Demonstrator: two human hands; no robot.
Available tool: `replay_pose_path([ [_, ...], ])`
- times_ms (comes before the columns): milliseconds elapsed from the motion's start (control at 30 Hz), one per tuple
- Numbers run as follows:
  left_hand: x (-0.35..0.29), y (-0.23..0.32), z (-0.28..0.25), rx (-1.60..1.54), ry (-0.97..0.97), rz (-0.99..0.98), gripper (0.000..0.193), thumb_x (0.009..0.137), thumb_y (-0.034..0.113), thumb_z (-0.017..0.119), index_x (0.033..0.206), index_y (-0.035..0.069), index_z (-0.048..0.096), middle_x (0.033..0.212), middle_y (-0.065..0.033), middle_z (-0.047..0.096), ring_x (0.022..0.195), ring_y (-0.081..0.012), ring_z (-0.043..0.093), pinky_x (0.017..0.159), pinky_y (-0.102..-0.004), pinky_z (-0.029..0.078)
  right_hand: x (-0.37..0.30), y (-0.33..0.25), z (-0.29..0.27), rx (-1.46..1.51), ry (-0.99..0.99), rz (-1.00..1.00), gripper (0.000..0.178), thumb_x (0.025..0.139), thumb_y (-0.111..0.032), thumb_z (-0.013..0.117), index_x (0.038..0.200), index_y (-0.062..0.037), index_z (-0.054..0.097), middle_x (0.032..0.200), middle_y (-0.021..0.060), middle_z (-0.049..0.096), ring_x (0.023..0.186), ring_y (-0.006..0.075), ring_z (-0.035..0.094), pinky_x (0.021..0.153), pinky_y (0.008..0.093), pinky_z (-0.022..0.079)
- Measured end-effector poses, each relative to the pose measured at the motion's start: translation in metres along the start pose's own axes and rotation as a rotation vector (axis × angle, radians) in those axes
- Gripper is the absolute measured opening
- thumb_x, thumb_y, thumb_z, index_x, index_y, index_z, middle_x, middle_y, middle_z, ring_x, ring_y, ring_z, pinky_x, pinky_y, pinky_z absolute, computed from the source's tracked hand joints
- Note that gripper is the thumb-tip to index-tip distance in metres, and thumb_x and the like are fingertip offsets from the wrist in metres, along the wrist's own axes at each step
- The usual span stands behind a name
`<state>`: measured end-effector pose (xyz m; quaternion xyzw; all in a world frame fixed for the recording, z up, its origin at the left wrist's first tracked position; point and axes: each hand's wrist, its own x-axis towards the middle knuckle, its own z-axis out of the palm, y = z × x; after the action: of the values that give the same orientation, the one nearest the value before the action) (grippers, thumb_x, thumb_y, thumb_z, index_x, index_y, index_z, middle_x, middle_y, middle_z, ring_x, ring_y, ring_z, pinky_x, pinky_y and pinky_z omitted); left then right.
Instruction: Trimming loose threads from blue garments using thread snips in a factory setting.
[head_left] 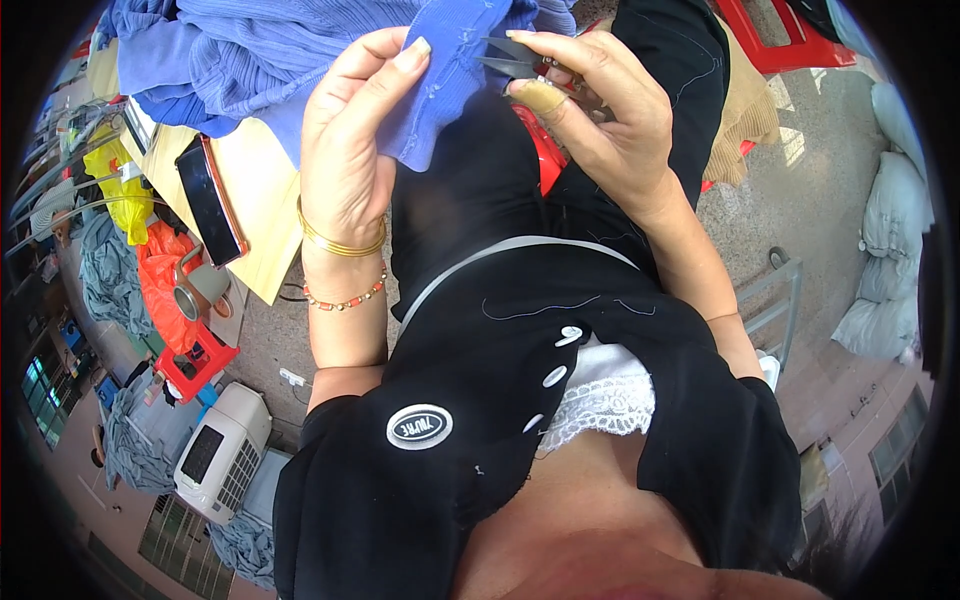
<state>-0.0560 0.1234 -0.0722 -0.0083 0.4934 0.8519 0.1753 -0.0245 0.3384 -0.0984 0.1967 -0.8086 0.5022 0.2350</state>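
Between the thumb and fingers of my left hand (pixel 355 130) is the edge of a blue knitted garment (pixel 440 100), held up above my lap. Small loose thread ends show along its seam. My right hand (pixel 620 115) grips a pair of small thread snips (pixel 512 58), their dark blades apart and pointing left at the garment's edge. A tan cover wraps the tip of my right thumb. Whether the blades touch a thread is too small to tell. More of the blue knit lies piled beyond my left hand.
Left of me, a phone (pixel 210 198) lies on a pale yellow board (pixel 270 200). A mug (pixel 200 290), a red plastic bag (pixel 165 275) and a red stool (pixel 205 365) stand beyond it. White sacks (pixel 885 260) are stacked at the right. A white appliance (pixel 222 450) is at lower left.
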Motion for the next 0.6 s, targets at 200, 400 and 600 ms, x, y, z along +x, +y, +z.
replay_pose_path([
  [200,-0.0001,0.0001,0.0011,-0.013,-0.02,-0.003,0.02,0.097,0.008,0.067,0.115,0.001,0.067,0.106,-0.0075,0.073,0.095,-0.0119,0.07,0.085,-0.0246,0.054,-0.0015,0.0025,0.003,0.036,0.006,0.022,0.038,0.081,-0.01,0.084,0.117,-0.0056,0.073,0.074,0.0008,0.054,0.063,0.0094,0.051,0.054,0.0236,0.04],
  [400,-0.0008,0.0008,0.0033,0.007,-0.018,0.015,0.021,0.097,0.009,0.067,0.116,0.001,0.067,0.105,-0.007,0.073,0.095,-0.0118,0.07,0.085,-0.0242,0.054,-0.0022,0.0026,0.005,0.049,0.02,0.047,0.036,0.082,-0.011,0.084,0.116,-0.0059,0.074,0.073,0.0004,0.053,0.063,0.009,0.05,0.053,0.0235,0.039],
  [600,-0.0004,0.0011,0.0004,0.001,0.007,0.03,0.021,0.097,0.009,0.066,0.116,0.0,0.067,0.106,-0.0072,0.073,0.094,-0.0115,0.07,0.085,-0.0242,0.054,-0.0037,0.0024,0.0033,0.046,0.005,0.051,0.038,0.081,-0.01,0.084,0.117,-0.0049,0.073,0.078,-0.0003,0.056,0.065,0.0066,0.049,0.054,0.0213,0.037],
])
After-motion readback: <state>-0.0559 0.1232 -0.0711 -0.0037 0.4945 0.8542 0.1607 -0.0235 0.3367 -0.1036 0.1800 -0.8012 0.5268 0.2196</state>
